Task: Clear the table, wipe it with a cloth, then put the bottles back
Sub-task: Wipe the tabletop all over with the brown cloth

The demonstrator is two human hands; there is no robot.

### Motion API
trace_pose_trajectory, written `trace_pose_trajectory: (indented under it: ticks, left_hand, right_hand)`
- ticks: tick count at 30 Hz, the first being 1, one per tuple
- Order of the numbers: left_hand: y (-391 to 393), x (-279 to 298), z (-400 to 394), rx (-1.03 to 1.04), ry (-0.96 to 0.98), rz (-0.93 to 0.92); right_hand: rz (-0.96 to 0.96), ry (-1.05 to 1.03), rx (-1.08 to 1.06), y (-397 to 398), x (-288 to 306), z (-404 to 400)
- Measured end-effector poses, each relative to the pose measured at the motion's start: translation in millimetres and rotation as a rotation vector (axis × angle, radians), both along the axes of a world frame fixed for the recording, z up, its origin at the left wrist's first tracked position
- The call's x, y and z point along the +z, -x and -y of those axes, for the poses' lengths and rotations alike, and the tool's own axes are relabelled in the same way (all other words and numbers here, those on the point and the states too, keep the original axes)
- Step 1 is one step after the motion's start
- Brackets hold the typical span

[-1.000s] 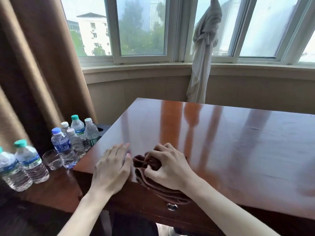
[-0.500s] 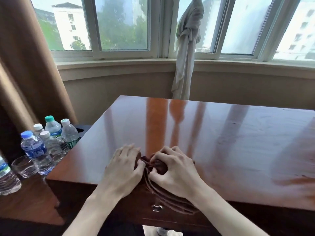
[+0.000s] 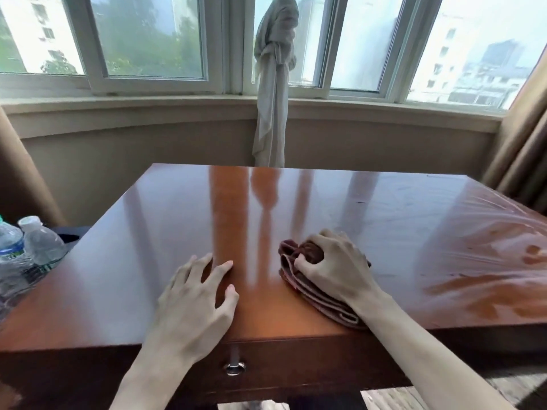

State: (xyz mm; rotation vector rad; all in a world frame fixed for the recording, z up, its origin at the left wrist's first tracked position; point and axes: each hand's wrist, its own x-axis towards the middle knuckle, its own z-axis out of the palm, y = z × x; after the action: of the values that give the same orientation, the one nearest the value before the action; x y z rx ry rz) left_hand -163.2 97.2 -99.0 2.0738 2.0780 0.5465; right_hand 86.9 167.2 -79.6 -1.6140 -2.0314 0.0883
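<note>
Cloth: partly covered by the right hand, whose curled fingers grip its bunched top; the portion under the palm and wrist is hidden, so its full outline cannot be told.

Bottles, left of the table: cut off by the left picture edge, their lower parts behind the table's left edge. Count cannot be told; label print is too blurred to read.

Table: right corner runs out of the picture. The smeared patch on its right side is indistinct.

Left hand, left of the cloth: palm faces down, so contact beneath it cannot be seen.

Both forearms are cut off at the bottom edge.
</note>
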Motion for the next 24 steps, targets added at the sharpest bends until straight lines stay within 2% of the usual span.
trace_pose_trajectory:
  ticks: [3,7,12,15,17,22,24]
  left_hand:
    - [1,-1,-2,-0.004,0.007,-0.007]
    - [1,-2,-2,-0.003,0.001,-0.010]
    - [0,-3,0,-0.002,-0.003,-0.012]
    - [1,-3,-1,-0.008,0.007,-0.022]
    - [0,-3,0,-0.007,0.012,-0.030]
    - [-2,-1,0,-0.005,0.020,-0.028]
    - [-1,-2,-1,-0.005,0.016,-0.036]
  right_hand:
    - [0.041,-0.034,-0.065,6,-7,4]
    - [-0.013,-0.037,0.038,-4,-13,58]
    - [-0.008,0.004,-0.041,-1,-2,5]
    - [0.032,-0.072,-0.034,-2,-12,41]
    - [-0.018,-0.044,0.024,-5,-15,66]
    - [-0.015,0.005,-0.036,-4,1,11]
    - [0.017,-0.018,-0.055,-1,-5,21]
